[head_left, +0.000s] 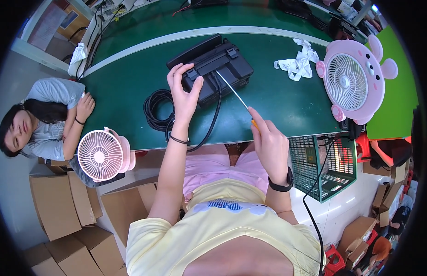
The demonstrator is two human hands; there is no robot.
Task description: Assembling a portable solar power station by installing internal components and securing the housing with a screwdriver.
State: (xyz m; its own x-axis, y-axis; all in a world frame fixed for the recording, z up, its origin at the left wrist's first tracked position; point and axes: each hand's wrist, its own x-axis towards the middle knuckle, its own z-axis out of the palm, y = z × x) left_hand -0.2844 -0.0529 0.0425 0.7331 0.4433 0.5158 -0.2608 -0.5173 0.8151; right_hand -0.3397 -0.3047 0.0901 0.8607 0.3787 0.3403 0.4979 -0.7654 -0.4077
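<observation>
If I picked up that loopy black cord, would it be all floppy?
Probably bendy but a bit springy: the black cord lies in smooth, rounded loops. Lifting it far might tug the black box, since one end seems to run into it.

One head-worn fisheye view looks steeply down from close above the left grip [184,95] and right grip [272,145], facing forward across the green bench [268,103] beyond them, straight edges bowing toward its rim.
</observation>
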